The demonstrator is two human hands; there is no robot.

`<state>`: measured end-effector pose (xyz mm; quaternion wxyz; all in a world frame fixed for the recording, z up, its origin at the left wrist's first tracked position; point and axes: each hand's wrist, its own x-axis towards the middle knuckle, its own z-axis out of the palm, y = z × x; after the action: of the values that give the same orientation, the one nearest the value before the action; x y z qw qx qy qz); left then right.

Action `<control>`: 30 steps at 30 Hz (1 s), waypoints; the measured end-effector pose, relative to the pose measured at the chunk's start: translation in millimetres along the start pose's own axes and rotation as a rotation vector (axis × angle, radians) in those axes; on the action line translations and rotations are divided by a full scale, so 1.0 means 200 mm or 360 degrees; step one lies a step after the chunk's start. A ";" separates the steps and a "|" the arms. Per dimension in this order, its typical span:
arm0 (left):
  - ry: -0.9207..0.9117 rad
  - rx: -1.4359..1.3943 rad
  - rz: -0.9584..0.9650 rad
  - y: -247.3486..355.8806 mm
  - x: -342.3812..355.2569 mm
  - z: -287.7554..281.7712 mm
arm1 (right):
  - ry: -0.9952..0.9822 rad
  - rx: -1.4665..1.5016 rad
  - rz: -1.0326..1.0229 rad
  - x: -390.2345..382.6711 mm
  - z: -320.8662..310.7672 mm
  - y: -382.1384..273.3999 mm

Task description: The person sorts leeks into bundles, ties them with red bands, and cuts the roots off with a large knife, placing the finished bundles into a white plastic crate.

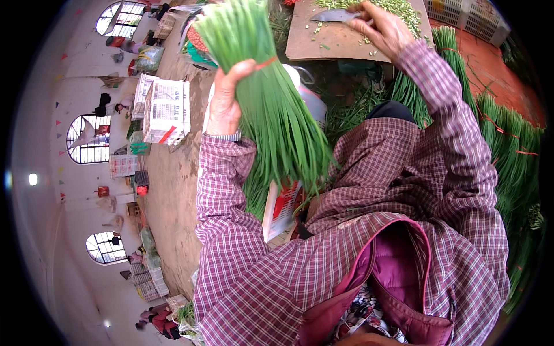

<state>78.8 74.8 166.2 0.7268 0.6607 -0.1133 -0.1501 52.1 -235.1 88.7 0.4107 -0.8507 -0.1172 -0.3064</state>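
My left hand (227,99) is closed around a thick bundle of green chives (276,112), raised at the upper middle of the head view. A red band (266,63) ties the bundle near its upper end, and the long leaves hang down toward my lap. At the upper right, my right hand (385,30) is over a wooden board (309,47), its fingers closed at the handle end of a knife (333,15). The blade points left and lies low over the board. Short cut green pieces (398,10) are scattered on the board, mostly beyond my right hand.
More banded chive bundles (502,138) line the right side on a red floor. Plastic crates (461,14) stand at the far right. Beside my left arm is a white-and-red basket (281,210). Loose leaves (352,109) lie below the board. Stacked cartons (166,111) are farther left.
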 end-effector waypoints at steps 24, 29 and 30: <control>0.0021 -0.0238 0.0217 -0.40 -0.42 0.06 | -0.0227 0.1941 0.0680 -0.30 0.58 -0.49; 0.0281 -0.0588 0.0190 -0.44 -0.35 0.13 | -0.0432 0.1588 0.0456 -0.31 0.59 -0.48; 0.0284 -0.0602 0.0189 -0.49 -0.34 0.13 | -0.0478 0.1547 0.0414 -0.30 0.59 -0.45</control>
<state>0.1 67.0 73.7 0.8525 0.5154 -0.0570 -0.0665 13.9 -82.6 51.8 0.7713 -0.6041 -0.1968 -0.0378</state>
